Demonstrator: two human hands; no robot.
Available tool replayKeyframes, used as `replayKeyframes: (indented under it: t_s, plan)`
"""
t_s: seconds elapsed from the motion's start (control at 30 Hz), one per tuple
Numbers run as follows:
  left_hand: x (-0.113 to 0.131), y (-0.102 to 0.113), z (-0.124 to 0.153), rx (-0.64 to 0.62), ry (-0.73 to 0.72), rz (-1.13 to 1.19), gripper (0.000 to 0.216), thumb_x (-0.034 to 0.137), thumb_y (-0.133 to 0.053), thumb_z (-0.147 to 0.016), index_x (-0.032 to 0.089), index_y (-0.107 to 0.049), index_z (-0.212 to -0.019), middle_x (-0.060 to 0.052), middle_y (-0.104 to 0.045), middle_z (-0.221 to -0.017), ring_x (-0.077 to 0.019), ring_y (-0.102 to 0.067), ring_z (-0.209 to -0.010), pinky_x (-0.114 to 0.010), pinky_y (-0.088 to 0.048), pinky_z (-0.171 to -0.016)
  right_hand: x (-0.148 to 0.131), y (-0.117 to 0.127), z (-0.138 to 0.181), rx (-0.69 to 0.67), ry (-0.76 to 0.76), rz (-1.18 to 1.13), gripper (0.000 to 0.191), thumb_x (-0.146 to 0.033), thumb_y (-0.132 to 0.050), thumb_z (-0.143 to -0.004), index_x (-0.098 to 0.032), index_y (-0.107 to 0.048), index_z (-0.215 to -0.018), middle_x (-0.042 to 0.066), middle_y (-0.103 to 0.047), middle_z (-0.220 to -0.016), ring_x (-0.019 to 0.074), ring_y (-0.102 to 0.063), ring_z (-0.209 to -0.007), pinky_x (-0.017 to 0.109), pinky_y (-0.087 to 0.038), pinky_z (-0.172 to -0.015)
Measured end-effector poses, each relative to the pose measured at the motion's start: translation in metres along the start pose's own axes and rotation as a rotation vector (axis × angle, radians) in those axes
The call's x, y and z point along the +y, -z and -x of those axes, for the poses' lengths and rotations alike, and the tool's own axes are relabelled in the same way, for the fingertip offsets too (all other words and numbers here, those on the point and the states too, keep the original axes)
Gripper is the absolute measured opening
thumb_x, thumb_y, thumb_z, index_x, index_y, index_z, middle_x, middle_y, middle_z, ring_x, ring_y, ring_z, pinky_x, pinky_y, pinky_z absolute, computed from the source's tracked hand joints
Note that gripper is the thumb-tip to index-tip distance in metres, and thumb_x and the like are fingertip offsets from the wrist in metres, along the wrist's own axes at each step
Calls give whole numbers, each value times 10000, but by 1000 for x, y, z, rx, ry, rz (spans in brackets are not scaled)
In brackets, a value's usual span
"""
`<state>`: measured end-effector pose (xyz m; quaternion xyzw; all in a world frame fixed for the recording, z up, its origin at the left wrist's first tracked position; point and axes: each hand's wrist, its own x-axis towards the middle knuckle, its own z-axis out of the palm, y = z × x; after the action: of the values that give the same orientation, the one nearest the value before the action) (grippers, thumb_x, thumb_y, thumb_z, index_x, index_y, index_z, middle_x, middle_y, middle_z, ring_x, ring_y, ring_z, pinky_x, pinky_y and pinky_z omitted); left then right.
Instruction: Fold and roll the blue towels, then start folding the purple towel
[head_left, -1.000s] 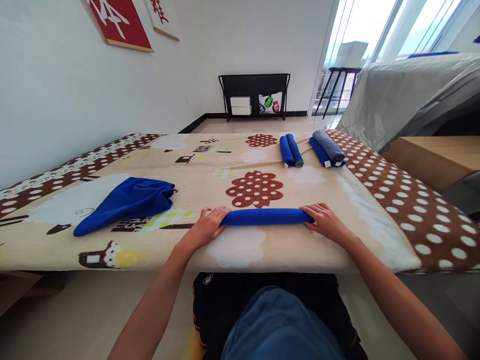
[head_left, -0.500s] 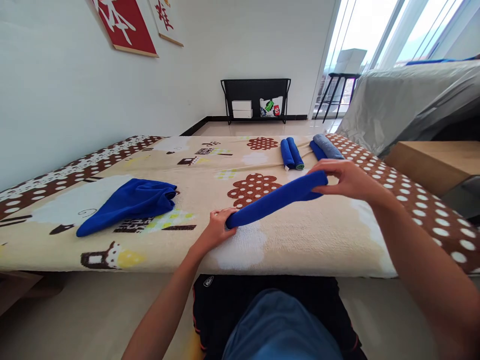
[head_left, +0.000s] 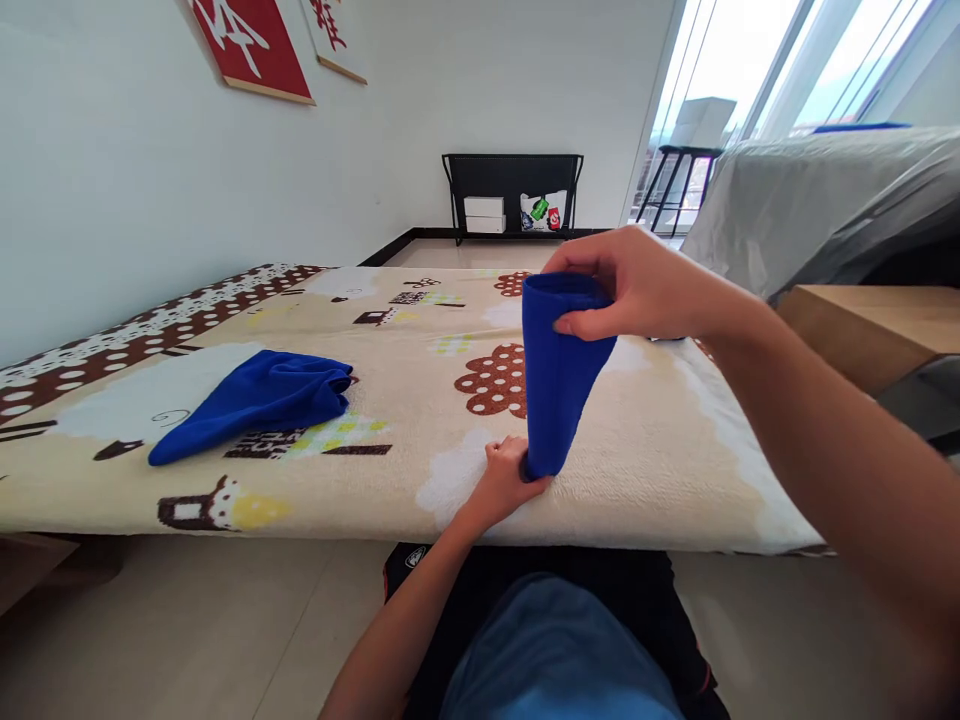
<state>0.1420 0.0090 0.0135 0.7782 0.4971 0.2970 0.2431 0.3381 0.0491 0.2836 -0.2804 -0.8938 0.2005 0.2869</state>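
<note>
1. The person is standing a rolled blue cloth (head_left: 559, 390) nearly upright; to do this well, the right hand (head_left: 581, 300) should be pinching firmly enough to hold the layers together without crushing the wider top.
2. The left hand (head_left: 525, 472) should be steadying the narrower bottom, since the flared shape is probably making the roll prone to loosening.
3. The right thumb is pressing the near side just below the rim, while the fingers are reaching over the top's far side, parted only by the cloth.
4. The left fingers are curling around the lower end, thumb underneath; whether that end is touching the patterned blanket (head_left: 675, 470) cannot be told.
5. A loose blue cloth (head_left: 259, 400) is lying to the left, well apart from both hands.
</note>
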Motion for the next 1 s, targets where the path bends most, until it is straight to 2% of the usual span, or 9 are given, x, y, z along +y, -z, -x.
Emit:
replayKeyframes:
  t_s: [0.1,0.2,0.37,0.47,0.53,0.63,0.77,0.93,1.0]
  plan:
    - [-2,-1,1,-3,-1,-19,262,338,-744,-777,190,-648,-971,-64,-683,-1024,-281,-597,-1020,-467,-345,-962,-3,0,-3,-29,17,2,329,-229,-755,-763,-127,-688,-1069,-7,-678,-892,180,-670,-919,312,-600,-819]
    - [0,1,1,-17,-8,17,272,320,-754,-769,199,-660,-994,-62,-688,-1050,-272,-595,-1017,-454,-355,-969,0,8,-8,-47,35,32,341,-295,-767,-754,-100,-693,-1023,-22,-673,-908,196,-676,-959,319,-586,-813]
    - [1,8,2,-71,-31,67,330,315,-769,-754,221,-648,-1045,-38,-700,-1050,-260,-601,-999,-419,-385,-978,21,19,-12,139,19,-28,316,-391,-608,-888,-93,-686,-959,-41,-654,-1018,219,-655,-1076,305,-553,-821]
    - [1,11,1,-151,-65,73,324,315,-749,-781,223,-637,-1070,-33,-701,-1029,-253,-602,-994,-424,-368,-1000,16,18,-9,78,3,80,339,-427,-613,-870,-101,-693,-919,-63,-660,-963,193,-674,-1010,276,-541,-788]
    - [1,15,-2,-172,-89,56,304,311,-738,-796,217,-638,-1067,-37,-700,-1037,-253,-603,-1007,-440,-348,-1013,4,18,-7,10,19,202,329,-420,-667,-827,-104,-686,-915,-80,-663,-865,132,-683,-871,229,-519,-712]
    - [-1,30,-15,-113,-112,18,317,310,-746,-793,213,-646,-1078,-48,-700,-1090,-265,-603,-1050,-467,-326,-1024,-12,27,-7,32,43,301,250,-316,-761,-784,-137,-673,-934,-72,-679,-800,69,-645,-713,188,-501,-613]
    - [-10,49,-40,-36,-78,72,407,385,-782,-765,215,-667,-1116,-56,-705,-1100,-262,-612,-1040,-448,-362,-1019,-6,34,-23,122,50,310,242,-238,-771,-797,-173,-676,-1010,-18,-708,-878,95,-647,-744,210,-530,-628]
    - [-22,45,-53,-282,-65,240,518,425,-832,-695,219,-684,-1147,-48,-714,-1053,-279,-622,-1036,-398,-438,-960,25,21,-48,-132,47,313,345,-273,-745,-801,-142,-694,-1115,-5,-722,-915,112,-651,-752,228,-531,-638]
    - [-23,45,-56,-291,-71,234,546,445,-834,-691,228,-675,-1166,-49,-713,-1051,-286,-618,-1051,-406,-432,-969,34,26,-54,-154,35,329,378,-311,-721,-819,-126,-691,-1148,-11,-719,-934,99,-645,-753,217,-524,-639]
